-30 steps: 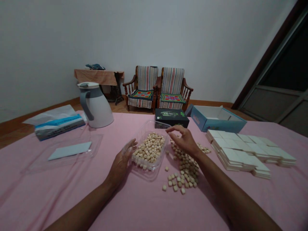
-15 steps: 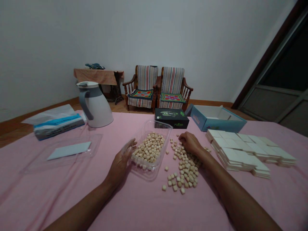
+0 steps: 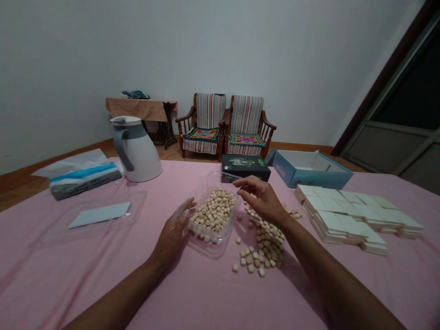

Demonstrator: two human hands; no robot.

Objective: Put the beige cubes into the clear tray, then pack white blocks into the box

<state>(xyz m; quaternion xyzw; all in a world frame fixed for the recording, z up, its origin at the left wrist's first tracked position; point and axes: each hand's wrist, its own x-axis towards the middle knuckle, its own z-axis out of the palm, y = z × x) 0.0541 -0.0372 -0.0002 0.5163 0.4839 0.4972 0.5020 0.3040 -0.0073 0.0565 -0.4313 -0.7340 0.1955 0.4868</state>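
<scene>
A clear plastic container filled with small pale wooden cubes stands on the pink cloth. My left hand holds its left side, the fingers and thumb against the rim. Over the container's right rim hovers my right hand, palm down, with its fingers curved and the thumb apart from them. I make out no cube between those fingers. Beneath and beside the right forearm spreads a heap of loose cubes, part of it hidden by the hand and wrist.
Stacks of flat square wooden tiles lie at the right. Behind are a black box and an open blue box. A white jug, a tissue pack and a clear lid bearing a white strip occupy the left.
My right hand has lifted from the loose cubes and moved left to the container's right rim, its fingers opening. My left hand and the container have stayed in place.
</scene>
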